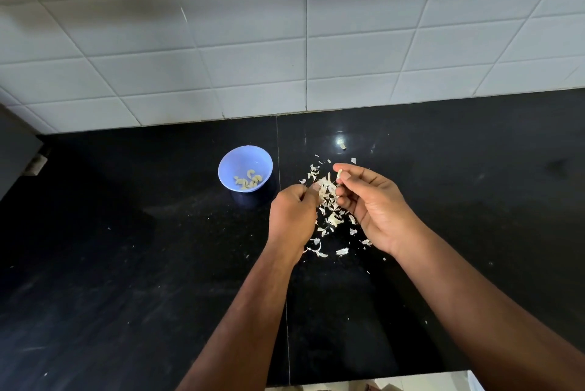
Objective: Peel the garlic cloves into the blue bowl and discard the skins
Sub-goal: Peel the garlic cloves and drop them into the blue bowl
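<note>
Head view shows the clove (339, 174) you pinch between your right hand's (373, 203) thumb and forefinger, held above the skins (330, 210). Its long axis runs roughly up the picture, tilted slightly, one tip peeking past your fingertips. It looks pale cream and small; your fingers cover much of it, so you cannot tell how much skin remains. Your left hand (292, 216) sits just beside it with fingers curled, thumb and forefinger tight together; whether they pinch a scrap of skin is hard to make out. White flakes lie scattered on the black counter (126, 264) beneath and between both hands. Left of them stands the blue bowl (245, 168), upright, holding several peeled cloves (248, 180). One more small piece (342, 146) lies near the tiled wall (285, 42).
</note>
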`<state>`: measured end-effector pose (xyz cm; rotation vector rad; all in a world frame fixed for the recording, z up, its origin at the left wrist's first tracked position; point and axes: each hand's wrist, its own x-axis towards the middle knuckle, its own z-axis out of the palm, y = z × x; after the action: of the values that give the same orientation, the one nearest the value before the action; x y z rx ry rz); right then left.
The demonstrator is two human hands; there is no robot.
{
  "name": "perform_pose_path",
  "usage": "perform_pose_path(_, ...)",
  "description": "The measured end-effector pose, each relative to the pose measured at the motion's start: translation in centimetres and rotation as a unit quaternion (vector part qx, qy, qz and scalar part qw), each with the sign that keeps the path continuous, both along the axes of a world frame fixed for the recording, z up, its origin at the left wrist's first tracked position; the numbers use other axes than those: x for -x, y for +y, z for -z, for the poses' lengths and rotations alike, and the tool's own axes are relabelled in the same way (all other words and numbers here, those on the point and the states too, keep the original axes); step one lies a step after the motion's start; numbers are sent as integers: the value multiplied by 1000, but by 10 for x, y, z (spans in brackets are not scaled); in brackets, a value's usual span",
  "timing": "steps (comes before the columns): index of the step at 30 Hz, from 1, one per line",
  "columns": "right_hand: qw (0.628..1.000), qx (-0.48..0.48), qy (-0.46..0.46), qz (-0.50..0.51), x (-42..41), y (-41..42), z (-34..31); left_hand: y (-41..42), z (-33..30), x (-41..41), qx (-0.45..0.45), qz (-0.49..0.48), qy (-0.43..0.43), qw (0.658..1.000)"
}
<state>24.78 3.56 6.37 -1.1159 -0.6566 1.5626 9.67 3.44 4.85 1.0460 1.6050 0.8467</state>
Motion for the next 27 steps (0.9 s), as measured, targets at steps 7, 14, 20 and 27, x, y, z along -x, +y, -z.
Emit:
perform_pose_path(7,998,-19,-61,0,0,-2,0,-4,-12,-2,-53,-2,-140,989)
perform_pose_path(14,994,-44,-90,-32,-4,-5,-2,-3,-16,-3,-31,-12,-202,979)
perform_pose_path(20,995,-34,-88,-43,-5,-5,-1,-3,-16,-3,9,-18,-272,962)
perform_pose_path(27,996,-22,-54,-61,-5,-3,1,-2,-17,-5,40,4,-327,944)
